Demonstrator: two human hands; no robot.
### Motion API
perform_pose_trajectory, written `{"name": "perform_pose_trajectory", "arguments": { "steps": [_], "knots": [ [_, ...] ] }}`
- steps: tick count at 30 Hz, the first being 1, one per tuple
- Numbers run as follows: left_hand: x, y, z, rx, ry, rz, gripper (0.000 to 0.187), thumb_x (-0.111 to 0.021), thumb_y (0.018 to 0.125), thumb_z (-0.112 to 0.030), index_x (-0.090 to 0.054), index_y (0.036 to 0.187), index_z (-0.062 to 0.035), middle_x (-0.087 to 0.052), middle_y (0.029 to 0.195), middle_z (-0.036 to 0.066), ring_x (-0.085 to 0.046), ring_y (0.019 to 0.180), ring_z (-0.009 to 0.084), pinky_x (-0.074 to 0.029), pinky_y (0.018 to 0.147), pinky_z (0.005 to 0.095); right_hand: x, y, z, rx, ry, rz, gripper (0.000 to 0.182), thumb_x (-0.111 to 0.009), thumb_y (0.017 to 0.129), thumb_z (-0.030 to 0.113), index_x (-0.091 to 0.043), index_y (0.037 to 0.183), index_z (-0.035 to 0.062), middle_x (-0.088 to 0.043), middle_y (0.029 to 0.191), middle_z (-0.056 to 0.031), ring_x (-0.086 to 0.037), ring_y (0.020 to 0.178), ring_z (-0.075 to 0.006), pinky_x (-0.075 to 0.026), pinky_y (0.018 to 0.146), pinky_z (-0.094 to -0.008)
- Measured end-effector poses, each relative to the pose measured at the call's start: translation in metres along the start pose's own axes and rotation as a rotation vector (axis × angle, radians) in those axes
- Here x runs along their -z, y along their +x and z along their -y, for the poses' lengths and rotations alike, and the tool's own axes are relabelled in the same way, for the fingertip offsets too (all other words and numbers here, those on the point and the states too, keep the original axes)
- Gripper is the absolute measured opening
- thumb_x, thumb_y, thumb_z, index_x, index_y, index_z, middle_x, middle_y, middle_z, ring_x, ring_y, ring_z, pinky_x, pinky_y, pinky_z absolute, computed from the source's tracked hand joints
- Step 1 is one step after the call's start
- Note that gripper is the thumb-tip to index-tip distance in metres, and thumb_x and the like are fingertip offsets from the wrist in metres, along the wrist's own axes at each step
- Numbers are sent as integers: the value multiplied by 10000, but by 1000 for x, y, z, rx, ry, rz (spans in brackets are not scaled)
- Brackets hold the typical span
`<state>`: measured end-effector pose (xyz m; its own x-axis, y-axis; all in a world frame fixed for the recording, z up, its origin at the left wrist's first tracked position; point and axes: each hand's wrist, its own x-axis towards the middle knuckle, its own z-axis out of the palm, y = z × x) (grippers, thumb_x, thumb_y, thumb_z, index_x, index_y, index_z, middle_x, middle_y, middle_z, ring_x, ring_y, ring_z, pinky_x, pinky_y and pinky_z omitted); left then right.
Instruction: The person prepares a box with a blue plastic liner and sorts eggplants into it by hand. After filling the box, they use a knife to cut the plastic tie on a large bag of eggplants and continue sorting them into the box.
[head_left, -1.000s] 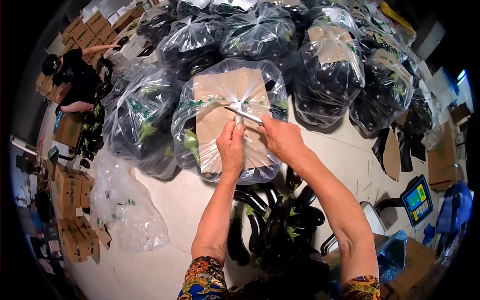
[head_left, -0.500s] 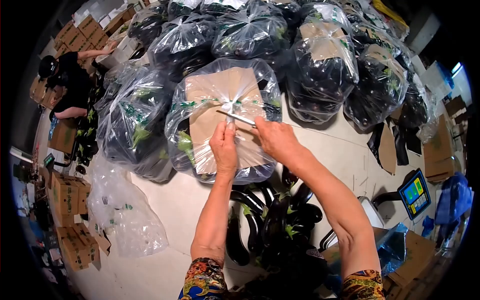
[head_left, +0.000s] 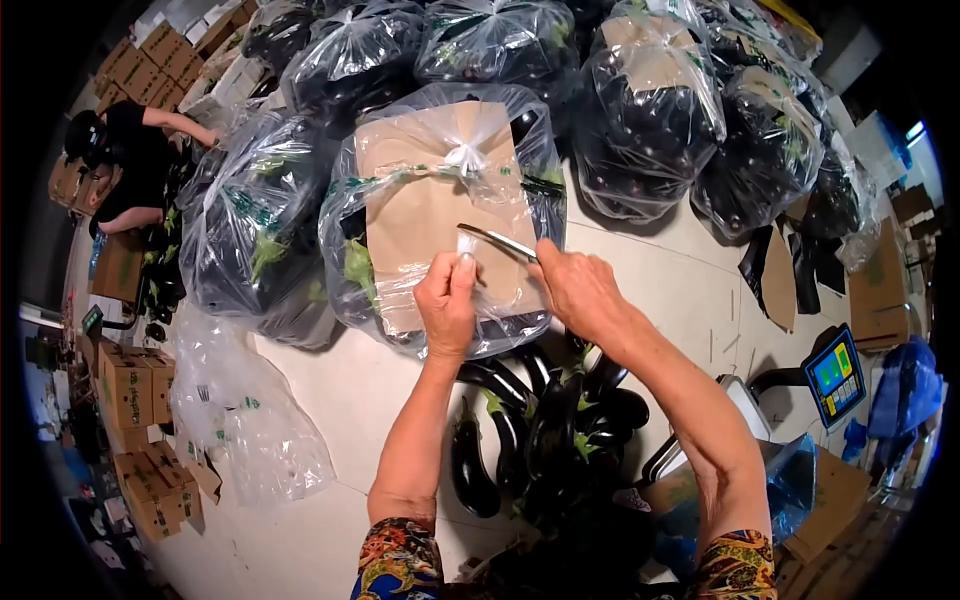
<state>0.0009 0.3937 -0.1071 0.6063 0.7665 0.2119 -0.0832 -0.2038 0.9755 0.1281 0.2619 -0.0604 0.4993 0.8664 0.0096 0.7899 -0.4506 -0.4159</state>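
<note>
A clear plastic bag [head_left: 345, 205] full of eggplants, a brown cardboard sheet [head_left: 410, 215] under its film, stands in front of me. White material is gathered into a knot [head_left: 466, 158] at its top. My left hand [head_left: 446, 300] is closed, pinching a short white strip [head_left: 466, 243] that stands apart from the knot. My right hand [head_left: 582, 290] grips a slim knife [head_left: 500, 241], its blade pointing left across the strip's upper end. Below my forearms lies a heap of loose eggplants [head_left: 550, 430].
More filled bags [head_left: 645, 130] stand behind and on both sides. An empty plastic bag [head_left: 245, 410] lies at left, near cardboard boxes [head_left: 155, 490]. A scale display [head_left: 835, 375] stands at right. Another person [head_left: 125, 165] reaches out at far left.
The white strip, earlier joined to the knot under the blade, is now separate from it in my left hand. Both hands and the knife have come slightly away from the knot.
</note>
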Motion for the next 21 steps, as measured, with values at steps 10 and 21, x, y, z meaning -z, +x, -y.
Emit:
{"name": "perform_pose_trajectory", "arguments": {
  "steps": [10,21],
  "knots": [
    [12,106,14,-706,980,-290,248,-619,816,-82,-596,1062,-60,-615,1052,101,-499,1087,285,-337,953,442,11,-48,-6,-313,313,-120,265,-502,968,251,-478,942,-12,-606,712,-299,-585,707,-514,-450,652,-575],
    [36,79,3,-271,387,4,110,-604,794,-104,-584,834,-4,-570,861,127,-515,843,294,-414,795,366,-10,-9,41,-289,353,-95,304,-464,981,276,-496,982,-27,-611,735,-319,-602,761,-515,-466,708,-573]
  ]
}}
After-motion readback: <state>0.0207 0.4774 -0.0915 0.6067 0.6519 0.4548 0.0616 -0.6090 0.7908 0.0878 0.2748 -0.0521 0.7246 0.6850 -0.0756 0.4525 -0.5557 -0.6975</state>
